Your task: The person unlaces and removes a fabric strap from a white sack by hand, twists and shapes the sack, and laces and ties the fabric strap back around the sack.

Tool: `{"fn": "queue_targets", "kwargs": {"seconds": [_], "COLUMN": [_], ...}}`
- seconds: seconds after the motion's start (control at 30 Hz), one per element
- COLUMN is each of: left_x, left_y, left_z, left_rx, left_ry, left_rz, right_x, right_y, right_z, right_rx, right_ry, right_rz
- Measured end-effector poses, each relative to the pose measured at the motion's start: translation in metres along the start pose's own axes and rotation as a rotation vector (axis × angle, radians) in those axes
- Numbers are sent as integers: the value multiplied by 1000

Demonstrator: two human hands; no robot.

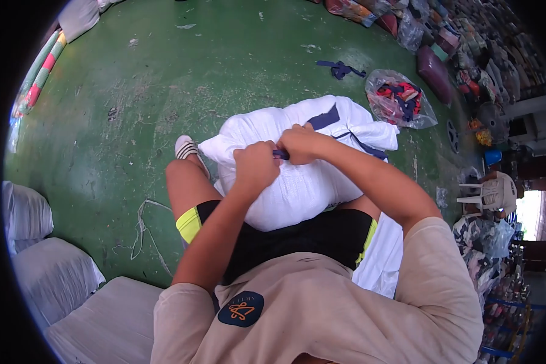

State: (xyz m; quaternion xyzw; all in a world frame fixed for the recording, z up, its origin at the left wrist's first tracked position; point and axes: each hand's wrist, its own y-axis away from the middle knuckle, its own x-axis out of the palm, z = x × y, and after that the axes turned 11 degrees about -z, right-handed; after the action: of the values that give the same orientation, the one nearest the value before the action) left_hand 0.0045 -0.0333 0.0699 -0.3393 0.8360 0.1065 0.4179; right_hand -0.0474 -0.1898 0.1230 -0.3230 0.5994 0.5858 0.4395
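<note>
A large, stuffed white cloth bundle (297, 194) stands on the floor between my legs. At its top, my left hand (259, 162) is closed on a dark blue cloth strip (281, 155). My right hand (300, 144) grips the same strip just beside it, the two hands nearly touching. A wider flap of the blue cloth (324, 118) shows beyond my right hand, and a thin dark strip (361, 145) trails over the white fabric to the right. My fingers hide how the strip is wrapped or knotted.
A clear plastic bag of red and blue scraps (400, 100) lies ahead right, near a loose blue strip (341, 69). White string (141, 227) lies on the green floor to my left. Wrapped bales (60, 273) stand at lower left; a plastic chair (491, 193) is at right.
</note>
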Motion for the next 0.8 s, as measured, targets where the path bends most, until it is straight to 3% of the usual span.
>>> {"fn": "queue_targets", "kwargs": {"seconds": [0.1,0.47,0.6,0.8], "left_x": [15,-5,18,24], "left_y": [16,2,21,22], "left_z": [3,-1,8,5], "left_rx": [90,-98,234,280], "left_ry": [-51,230,244,121], "left_rz": [-340,-1,-384,-431], "right_x": [-3,-10,-7,1], "right_y": [-10,-27,-31,-34], "right_z": [-3,-14,-23,-32], "right_rx": [-31,-7,-71,-125], "right_ry": [-63,-203,-306,-384], "right_rz": [146,362,379,340]}}
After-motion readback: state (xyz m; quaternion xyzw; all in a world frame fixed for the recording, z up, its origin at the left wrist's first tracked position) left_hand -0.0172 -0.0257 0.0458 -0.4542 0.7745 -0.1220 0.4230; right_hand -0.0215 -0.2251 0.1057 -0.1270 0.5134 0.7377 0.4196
